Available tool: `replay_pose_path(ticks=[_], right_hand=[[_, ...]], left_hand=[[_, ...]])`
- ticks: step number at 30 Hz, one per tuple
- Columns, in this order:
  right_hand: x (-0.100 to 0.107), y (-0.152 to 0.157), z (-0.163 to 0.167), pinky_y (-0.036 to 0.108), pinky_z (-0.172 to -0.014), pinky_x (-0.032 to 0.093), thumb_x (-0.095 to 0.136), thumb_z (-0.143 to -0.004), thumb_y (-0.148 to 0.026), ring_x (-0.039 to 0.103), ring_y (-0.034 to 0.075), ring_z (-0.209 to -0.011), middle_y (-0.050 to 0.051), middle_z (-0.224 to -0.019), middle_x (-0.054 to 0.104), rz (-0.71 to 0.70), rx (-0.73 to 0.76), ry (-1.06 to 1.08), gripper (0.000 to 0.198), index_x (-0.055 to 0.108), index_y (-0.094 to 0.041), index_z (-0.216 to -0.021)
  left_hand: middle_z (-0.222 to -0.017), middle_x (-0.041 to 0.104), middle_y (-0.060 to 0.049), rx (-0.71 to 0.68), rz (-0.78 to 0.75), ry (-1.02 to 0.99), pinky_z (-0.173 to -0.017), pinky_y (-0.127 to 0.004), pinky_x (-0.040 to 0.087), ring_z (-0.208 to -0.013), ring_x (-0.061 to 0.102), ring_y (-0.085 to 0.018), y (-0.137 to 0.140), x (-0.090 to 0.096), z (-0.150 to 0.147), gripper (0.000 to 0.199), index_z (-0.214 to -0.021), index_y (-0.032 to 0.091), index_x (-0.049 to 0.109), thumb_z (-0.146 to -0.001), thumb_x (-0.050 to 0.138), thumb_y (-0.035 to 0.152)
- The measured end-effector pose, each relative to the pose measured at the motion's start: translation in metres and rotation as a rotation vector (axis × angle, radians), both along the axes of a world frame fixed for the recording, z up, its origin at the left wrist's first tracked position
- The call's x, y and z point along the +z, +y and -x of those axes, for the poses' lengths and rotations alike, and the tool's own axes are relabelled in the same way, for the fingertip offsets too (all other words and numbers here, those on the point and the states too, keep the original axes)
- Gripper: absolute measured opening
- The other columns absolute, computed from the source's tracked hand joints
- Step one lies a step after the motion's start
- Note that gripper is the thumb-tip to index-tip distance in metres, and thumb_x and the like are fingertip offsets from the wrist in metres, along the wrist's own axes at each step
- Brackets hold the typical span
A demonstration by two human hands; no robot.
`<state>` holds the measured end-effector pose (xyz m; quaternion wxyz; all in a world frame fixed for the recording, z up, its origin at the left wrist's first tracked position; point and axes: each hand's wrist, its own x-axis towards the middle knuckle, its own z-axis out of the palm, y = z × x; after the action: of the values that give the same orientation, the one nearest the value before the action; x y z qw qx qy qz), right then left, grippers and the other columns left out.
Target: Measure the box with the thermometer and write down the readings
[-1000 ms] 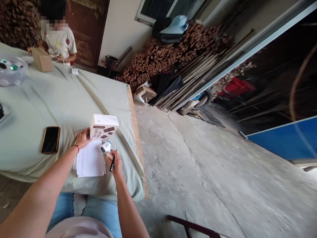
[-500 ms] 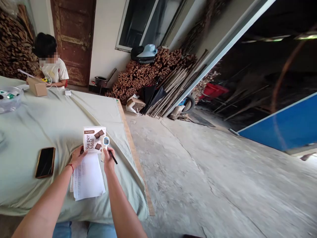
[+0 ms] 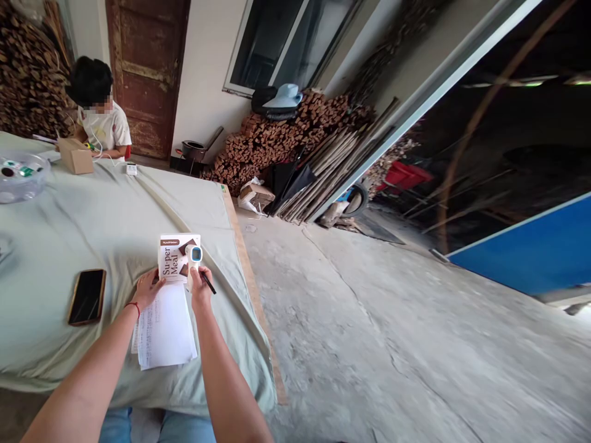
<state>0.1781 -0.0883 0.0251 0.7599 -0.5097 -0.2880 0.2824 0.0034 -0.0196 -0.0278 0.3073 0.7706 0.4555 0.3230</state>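
A white box [image 3: 167, 253] printed "Su-per Meal" stands at the top edge of some printed paper sheets [image 3: 167, 329] on the cloth-covered table. My left hand [image 3: 148, 288], with a red cord at the wrist, grips the box's lower left side. My right hand [image 3: 201, 287] is closed around a white infrared thermometer [image 3: 190, 267] with a blue-rimmed screen. The thermometer overlaps the right part of the box; whether they touch I cannot tell. A black pen [image 3: 209, 283] also sticks out of my right hand, slanting down to the right.
A phone [image 3: 87, 296] lies left of the sheets. Across the table [image 3: 115, 209] a person [image 3: 106, 126] sits by a small cardboard box [image 3: 76, 155]. A clear plastic bowl [image 3: 23, 178] holds items at far left. The wooden table edge [image 3: 252, 289] borders concrete floor [image 3: 369, 320].
My right hand has shifted the thermometer slightly left and up, further over the front of the box. The camera view has turned a little. Both hands keep their holds.
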Motion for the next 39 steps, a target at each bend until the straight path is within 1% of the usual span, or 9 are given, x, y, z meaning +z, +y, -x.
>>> replay_pose_path(ticks=[5,9,13,19,25,29,34,37,39], right_hand=[[0.006,-0.002,0.002,0.03,-0.064,0.056,0.071,-0.075,-0.067,0.071,0.018,-0.071,-0.001,-0.074,0.07,-0.005,0.033,0.005,0.051,0.043,-0.026,-0.088],[0.01,-0.003,0.007,0.029,-0.061,0.055,0.072,-0.073,-0.067,0.07,0.018,-0.068,-0.001,-0.074,0.071,-0.003,0.02,0.044,0.052,0.043,-0.026,-0.088],[0.014,-0.004,0.009,0.028,-0.057,0.052,0.068,-0.075,-0.066,0.069,0.017,-0.065,-0.001,-0.072,0.07,-0.003,0.005,0.02,0.049,0.04,-0.027,-0.085],[0.016,-0.006,0.008,0.027,-0.056,0.051,0.067,-0.076,-0.066,0.07,0.018,-0.067,-0.001,-0.073,0.07,0.012,0.055,0.019,0.049,0.039,-0.027,-0.087],[0.015,-0.008,0.007,0.029,-0.058,0.054,0.068,-0.077,-0.069,0.07,0.019,-0.067,0.001,-0.072,0.072,0.001,0.033,-0.017,0.051,0.041,-0.027,-0.084],[0.014,-0.012,0.003,0.028,-0.055,0.051,0.071,-0.074,-0.066,0.069,0.019,-0.064,0.0,-0.071,0.071,0.034,0.052,-0.001,0.05,0.044,-0.026,-0.085],[0.013,-0.019,-0.002,0.03,-0.062,0.054,0.072,-0.075,-0.062,0.069,0.02,-0.069,-0.001,-0.071,0.069,0.04,0.087,-0.017,0.046,0.047,-0.025,-0.087],[0.009,-0.029,-0.005,0.029,-0.061,0.052,0.074,-0.075,-0.058,0.065,0.018,-0.066,-0.004,-0.069,0.063,0.046,0.099,-0.05,0.044,0.048,-0.025,-0.088],[0.004,-0.041,-0.007,0.028,-0.057,0.049,0.075,-0.074,-0.056,0.059,0.015,-0.061,-0.006,-0.067,0.058,0.066,0.093,-0.125,0.043,0.049,-0.025,-0.087]], left_hand=[[-0.124,0.075,-0.011,0.01,-0.015,0.014,-0.106,-0.051,0.049,-0.12,0.066,-0.035,-0.001,0.0,0.0,0.061,-0.127,0.023,0.066,-0.091,0.049,0.069],[-0.127,0.075,-0.011,0.028,0.004,0.041,-0.108,-0.054,0.047,-0.122,0.065,-0.036,-0.001,-0.001,0.0,0.06,-0.129,0.024,0.065,-0.091,0.049,0.067],[-0.126,0.075,-0.012,0.026,0.003,0.032,-0.107,-0.055,0.047,-0.12,0.066,-0.037,0.0,-0.003,0.0,0.06,-0.129,0.022,0.064,-0.091,0.05,0.065],[-0.119,0.076,-0.011,0.008,0.045,-0.044,-0.098,-0.048,0.054,-0.114,0.069,-0.034,-0.002,0.0,-0.001,0.061,-0.121,0.022,0.067,-0.088,0.053,0.071],[-0.119,0.077,-0.011,-0.002,0.058,-0.091,-0.096,-0.047,0.055,-0.111,0.07,-0.033,-0.004,0.004,0.0,0.063,-0.121,0.021,0.067,-0.086,0.056,0.072],[-0.118,0.077,-0.012,-0.004,0.081,-0.121,-0.097,-0.048,0.056,-0.11,0.071,-0.034,-0.005,0.005,-0.001,0.063,-0.119,0.02,0.067,-0.083,0.06,0.072],[-0.118,0.077,-0.011,-0.014,0.08,-0.128,-0.099,-0.05,0.055,-0.107,0.072,-0.034,-0.004,0.006,-0.002,0.062,-0.119,0.02,0.066,-0.078,0.065,0.067],[-0.12,0.077,-0.012,-0.005,0.066,-0.096,-0.103,-0.052,0.053,-0.111,0.071,-0.035,-0.004,0.005,-0.001,0.061,-0.121,0.02,0.066,-0.077,0.068,0.062],[-0.124,0.076,-0.011,0.005,0.053,-0.065,-0.107,-0.052,0.051,-0.116,0.069,-0.035,-0.003,0.004,0.0,0.061,-0.125,0.02,0.066,-0.077,0.069,0.058]])
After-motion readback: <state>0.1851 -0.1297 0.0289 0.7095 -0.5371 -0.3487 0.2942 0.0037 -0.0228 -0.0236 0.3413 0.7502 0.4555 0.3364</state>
